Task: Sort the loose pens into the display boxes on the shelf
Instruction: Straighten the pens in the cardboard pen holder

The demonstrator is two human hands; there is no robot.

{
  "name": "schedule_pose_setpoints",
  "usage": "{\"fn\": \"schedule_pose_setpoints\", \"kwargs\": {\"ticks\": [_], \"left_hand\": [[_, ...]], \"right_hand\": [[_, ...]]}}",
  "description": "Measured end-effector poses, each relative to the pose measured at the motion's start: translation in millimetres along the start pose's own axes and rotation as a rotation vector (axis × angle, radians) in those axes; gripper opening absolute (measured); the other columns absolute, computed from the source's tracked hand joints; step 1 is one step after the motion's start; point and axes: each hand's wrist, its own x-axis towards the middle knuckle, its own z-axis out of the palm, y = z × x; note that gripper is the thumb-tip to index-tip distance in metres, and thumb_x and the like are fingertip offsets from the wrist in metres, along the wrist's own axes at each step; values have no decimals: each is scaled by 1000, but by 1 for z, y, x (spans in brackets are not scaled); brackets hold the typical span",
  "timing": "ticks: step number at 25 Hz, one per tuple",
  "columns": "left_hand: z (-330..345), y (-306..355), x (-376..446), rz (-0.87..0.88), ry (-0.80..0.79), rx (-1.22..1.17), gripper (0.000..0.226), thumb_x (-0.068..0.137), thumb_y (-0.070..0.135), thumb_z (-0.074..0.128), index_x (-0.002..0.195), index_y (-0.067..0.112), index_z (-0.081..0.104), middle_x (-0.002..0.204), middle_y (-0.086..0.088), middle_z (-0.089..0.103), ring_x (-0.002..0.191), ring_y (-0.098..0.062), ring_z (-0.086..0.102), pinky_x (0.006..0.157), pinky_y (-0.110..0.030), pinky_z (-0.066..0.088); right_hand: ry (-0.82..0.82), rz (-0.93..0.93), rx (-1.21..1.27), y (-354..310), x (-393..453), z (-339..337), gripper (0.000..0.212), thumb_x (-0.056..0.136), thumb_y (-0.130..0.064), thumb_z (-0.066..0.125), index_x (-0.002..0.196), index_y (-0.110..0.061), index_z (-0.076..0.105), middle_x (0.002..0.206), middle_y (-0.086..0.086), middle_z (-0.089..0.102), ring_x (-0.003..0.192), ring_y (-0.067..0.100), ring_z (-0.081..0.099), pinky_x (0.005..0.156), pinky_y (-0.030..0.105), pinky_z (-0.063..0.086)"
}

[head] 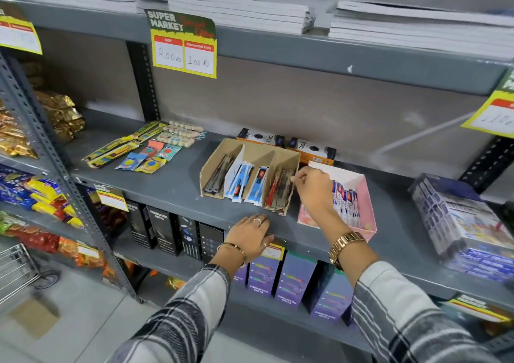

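Observation:
A brown cardboard display box (214, 155) with several slanted compartments stands on the grey middle shelf (172, 184). Its compartments hold grey pens (218, 174), blue-and-white packed pens (241, 180) and red pens (276, 188). My right hand (314, 188) hovers at the right-most compartment, fingertips pinched by the red pens; whether it grips one is unclear. A pink display box (365, 195) with white-and-blue packed pens (346, 199) sits right behind that hand. My left hand (250, 236) lies flat on the shelf's front edge, fingers apart, holding nothing.
Two orange-and-dark boxes (311, 147) stand behind the display boxes. Packets of small stationery (147, 151) lie at the left, a wrapped bundle of packs (459, 220) at the right. Notebooks (239, 9) are stacked above; bottle boxes (294, 279) fill the shelf below. Snack racks (33, 195) stand left.

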Motion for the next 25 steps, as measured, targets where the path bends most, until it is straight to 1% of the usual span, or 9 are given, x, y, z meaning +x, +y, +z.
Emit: {"fn": "schedule_pose_setpoints", "kwargs": {"ticks": [2,6,9,12,14,18,23,25], "left_hand": [[2,-18,-5,-47,25,2,53,103,36,29,148,9,26,159,-7,25,147,-21,20,121,-34,16],[4,-50,-15,-149,30,11,57,103,37,26,151,8,17,161,-7,17,149,-21,15,123,-34,12],[5,-70,-19,-201,36,37,59,103,39,27,152,8,13,162,-6,14,149,-20,13,122,-34,10],[4,-84,-18,-203,40,48,58,103,37,30,151,9,15,162,-5,16,149,-19,14,122,-35,11],[2,-87,-15,-196,34,35,55,103,32,32,151,10,19,161,-5,19,149,-19,17,121,-34,12],[-1,-87,-7,-211,58,0,52,101,31,40,147,8,31,157,-6,30,145,-20,26,118,-33,19],[-6,-85,-3,-230,53,-22,47,99,28,45,140,5,41,152,-10,37,140,-24,34,115,-35,26],[-7,-83,-3,-230,52,-28,47,99,27,45,140,5,42,151,-10,38,140,-24,35,114,-35,28]], "right_hand": [[-22,-41,7,-19,1,14,19,90,-22,60,92,-7,72,96,13,74,89,26,69,78,31,53],[-94,-144,-77,-53,5,46,23,93,-15,52,99,-4,72,101,17,72,95,30,68,85,37,55],[-135,-154,-129,-74,10,72,24,93,-8,48,99,1,70,103,20,70,98,34,65,82,37,52],[-222,-100,-197,-85,12,98,19,91,-6,51,103,3,63,109,22,67,105,35,63,80,37,52],[-284,-33,-236,-85,12,109,21,90,-6,54,108,3,60,115,21,65,110,35,61,81,38,52],[-350,23,-292,-78,17,123,26,89,-10,59,112,3,58,118,19,65,112,33,61,85,38,52],[-405,135,-227,-79,26,127,23,86,-6,60,108,3,62,114,19,67,107,32,65,86,37,55],[-438,157,-190,-79,28,127,19,86,-6,61,102,3,65,110,20,69,102,32,67,85,38,57]]}}
